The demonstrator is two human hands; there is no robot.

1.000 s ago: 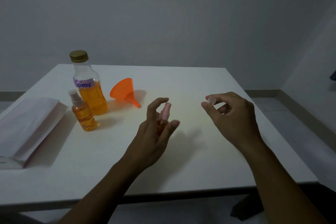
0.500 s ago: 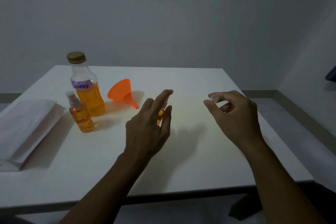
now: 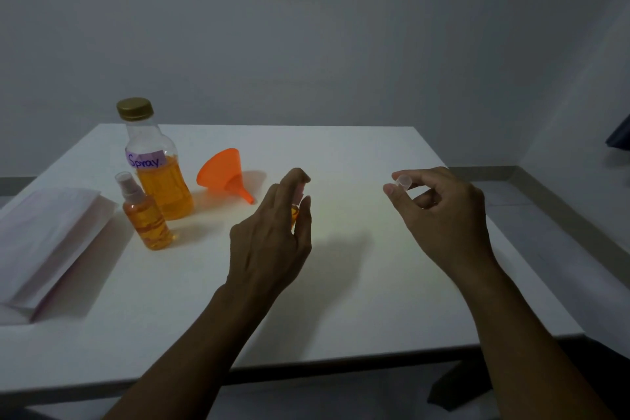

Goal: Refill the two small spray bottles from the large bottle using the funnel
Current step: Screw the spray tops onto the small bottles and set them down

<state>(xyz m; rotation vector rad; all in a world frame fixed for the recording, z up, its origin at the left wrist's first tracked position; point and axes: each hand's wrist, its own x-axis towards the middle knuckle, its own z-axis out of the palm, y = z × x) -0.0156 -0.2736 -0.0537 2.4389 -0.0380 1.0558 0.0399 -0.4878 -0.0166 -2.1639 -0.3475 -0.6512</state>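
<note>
The large bottle (image 3: 160, 177), gold-capped and labelled "Spray", stands at the table's left with orange liquid in it. In front of it stands a small spray bottle (image 3: 145, 218) full of orange liquid, its clear cap on. An orange funnel (image 3: 223, 174) lies on its side to the right of them. My left hand (image 3: 272, 239) is curled around the second small spray bottle (image 3: 295, 211), which is mostly hidden behind the fingers; the index finger rests over its pink nozzle. My right hand (image 3: 439, 211) pinches a small clear cap (image 3: 404, 180) between thumb and forefinger, above the table.
The white table (image 3: 358, 283) has its near edge below my forearms and its right edge beside my right hand. A folded white paper bag (image 3: 44, 242) lies at the left. Grey walls stand behind, and floor shows to the right.
My left hand has turned over the small spray bottle so that it now hides most of it, and its index finger has curled down onto the nozzle. My right hand has held the cap nearly still.
</note>
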